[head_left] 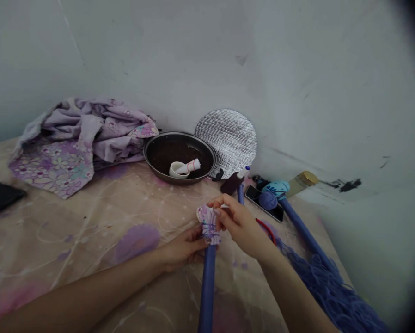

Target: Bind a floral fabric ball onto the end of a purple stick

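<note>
My left hand is closed around the top of an upright blue tube, just where gathered floral cloth covers its end. Blue yarn is wound around that cloth and pulls it into folds. Against the right side of the cloth, my right hand is closed, with thumb and fingertips pinched together. Whatever lies between those fingertips is too small to tell. The lower end of the tube runs out of the bottom of the view.
Crumpled lilac floral fabric lies left of a dark pan holding a small white cup. A silver disc leans on the wall. To the right are a phone, yarn ball, another blue tube and loose blue yarn.
</note>
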`<state>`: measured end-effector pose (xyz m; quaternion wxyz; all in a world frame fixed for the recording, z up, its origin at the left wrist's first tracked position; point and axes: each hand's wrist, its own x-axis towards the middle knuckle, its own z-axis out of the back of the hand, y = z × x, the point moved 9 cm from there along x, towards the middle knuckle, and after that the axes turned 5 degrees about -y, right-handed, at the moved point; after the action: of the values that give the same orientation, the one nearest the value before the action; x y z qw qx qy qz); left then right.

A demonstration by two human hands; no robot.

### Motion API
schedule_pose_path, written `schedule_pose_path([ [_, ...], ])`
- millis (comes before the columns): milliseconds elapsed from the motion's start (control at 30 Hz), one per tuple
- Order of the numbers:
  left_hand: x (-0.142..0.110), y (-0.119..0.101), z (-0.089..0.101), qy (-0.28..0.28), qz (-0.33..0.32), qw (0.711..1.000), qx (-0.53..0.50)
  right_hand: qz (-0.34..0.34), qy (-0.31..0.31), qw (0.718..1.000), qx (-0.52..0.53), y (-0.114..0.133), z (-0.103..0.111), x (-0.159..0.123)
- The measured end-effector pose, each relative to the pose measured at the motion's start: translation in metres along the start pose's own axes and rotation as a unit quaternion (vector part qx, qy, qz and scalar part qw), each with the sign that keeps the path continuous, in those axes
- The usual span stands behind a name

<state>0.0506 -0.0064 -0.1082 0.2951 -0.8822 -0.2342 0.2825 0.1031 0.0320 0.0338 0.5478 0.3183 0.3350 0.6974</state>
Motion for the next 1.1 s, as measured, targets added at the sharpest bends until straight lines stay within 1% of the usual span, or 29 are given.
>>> schedule_pose_path([
  [67,-0.001,-0.002,-0.001,-0.001,-0.002,1.0,0.0,-0.048,0.026,0.996,0.073,-0.005,-0.006,0.0],
  [133,-0.001,-0.003,-0.001,0.0,-0.003,1.0,-0.003,-0.062,0.03,0.992,0.109,-0.004,-0.009,-0.001],
  [267,0.0,-0.002,-0.001,0.008,-0.001,1.0,-0.009,-0.043,0.029,0.99,0.128,0.01,-0.014,-0.001],
  [367,0.002,-0.002,-0.002,0.017,-0.011,1.0,-0.02,-0.03,0.006,0.989,0.145,0.015,-0.013,0.0],
  [500,0.004,-0.002,-0.001,0.02,-0.021,0.999,-0.028,-0.018,-0.031,0.977,0.212,0.014,-0.012,0.002],
  [600,0.005,-0.001,0.0,0.016,-0.016,0.999,-0.023,-0.028,-0.016,0.966,0.255,0.01,-0.017,-0.001],
  [667,0.004,-0.002,0.0,0.015,-0.009,0.999,-0.027,-0.04,-0.011,0.964,0.264,0.006,-0.016,-0.007],
  [800,0.0,-0.004,-0.003,0.024,0.008,0.999,-0.036,-0.066,-0.035,0.965,0.251,-0.002,-0.004,-0.025],
  [933,-0.002,-0.004,-0.004,0.038,0.02,0.998,-0.043,-0.073,-0.046,0.974,0.207,-0.012,0.005,-0.046],
  [1033,-0.001,-0.001,-0.003,0.048,0.029,0.998,-0.041,-0.059,-0.068,0.985,0.148,-0.02,0.008,-0.058],
  [1100,0.0,0.0,-0.001,0.048,0.028,0.998,-0.041,-0.051,-0.069,0.993,0.079,-0.026,0.005,-0.065],
])
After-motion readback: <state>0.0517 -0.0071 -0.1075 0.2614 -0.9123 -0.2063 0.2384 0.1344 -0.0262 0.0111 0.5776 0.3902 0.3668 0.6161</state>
